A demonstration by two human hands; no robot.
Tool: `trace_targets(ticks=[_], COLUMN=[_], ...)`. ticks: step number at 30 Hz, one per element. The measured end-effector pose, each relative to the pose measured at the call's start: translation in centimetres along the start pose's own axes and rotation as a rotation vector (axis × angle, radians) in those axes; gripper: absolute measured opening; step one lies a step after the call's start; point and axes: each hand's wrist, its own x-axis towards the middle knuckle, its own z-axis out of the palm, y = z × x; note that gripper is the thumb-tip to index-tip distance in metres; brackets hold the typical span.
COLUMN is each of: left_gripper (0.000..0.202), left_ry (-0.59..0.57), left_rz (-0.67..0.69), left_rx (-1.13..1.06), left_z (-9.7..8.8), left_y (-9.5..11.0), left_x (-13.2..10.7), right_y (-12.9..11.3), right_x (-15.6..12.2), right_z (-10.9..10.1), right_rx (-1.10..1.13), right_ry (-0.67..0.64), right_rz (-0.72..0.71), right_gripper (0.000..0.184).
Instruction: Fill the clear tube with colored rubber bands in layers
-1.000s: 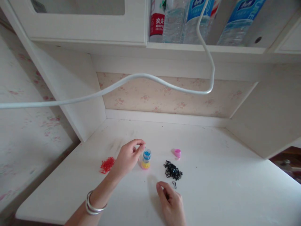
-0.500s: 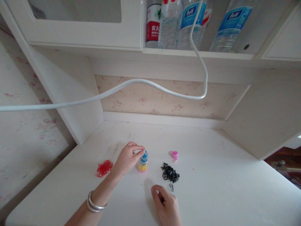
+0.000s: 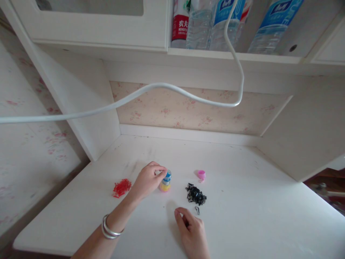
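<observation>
A small clear jar (image 3: pixel 166 181) with blue and yellow bands inside stands on the white desk (image 3: pixel 242 201). My left hand (image 3: pixel 147 179), silver bangles on the wrist, has its fingers closed round the jar's top and side. My right hand (image 3: pixel 192 230) rests on the desk nearer to me, fingers curled in a pinch beside a single black band (image 3: pixel 197 210); what it pinches is too small to make out. A pile of black rubber bands (image 3: pixel 195 194) lies just beyond that hand. The jar's pink lid (image 3: pixel 201 175) lies farther back.
A heap of red bands (image 3: pixel 121 187) lies left of my left hand. A white cable (image 3: pixel 167 88) hangs across the view above the desk. Water bottles (image 3: pixel 199 23) stand on the shelf overhead. Cabinet walls close in the desk at left and right.
My left hand's fingers have come down from above the jar's mouth and closed onto the jar. My right hand has stayed in its pinch by the single black band. The camera has shifted slightly.
</observation>
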Motion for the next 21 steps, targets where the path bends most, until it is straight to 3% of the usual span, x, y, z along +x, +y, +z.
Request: trace_targets(ticks=[5, 9, 11, 15, 18, 21], left_gripper=[0.029, 0.029, 0.029, 0.022, 0.015, 0.015], left_ry=[0.048, 0.151, 0.165, 0.085, 0.104, 0.126], left_rz=[0.025, -0.010, -0.086, -0.269, -0.284, -0.217], left_rx=[-0.033, -0.066, -0.096, -0.215, -0.313, -0.358], left_z=[-0.7, -1.4, -1.4, -0.3, 1.0, 1.7], left_y=[0.3, -0.1, -1.3, -5.5, -8.0, -8.6], left_x=[-0.2, -1.8, -3.4, -7.7, -10.4, -11.6], right_y=[-0.2, -0.2, -0.1, -0.5, -1.7, -3.8], right_x=[0.0, 0.0, -0.1, -0.1, 0.2, 1.1], right_z=[-0.1, -0.1, -0.1, -0.1, 0.3, 1.6], right_rx=[0.002, -0.006, -0.026, -0.140, -0.318, -0.467], right_ry=[-0.030, -0.039, -0.056, -0.123, -0.217, -0.306], right_rz=[0.021, 0.025, 0.015, -0.004, -0.028, -0.067], right_gripper=[0.041, 0.041, 0.041, 0.035, 0.028, 0.025])
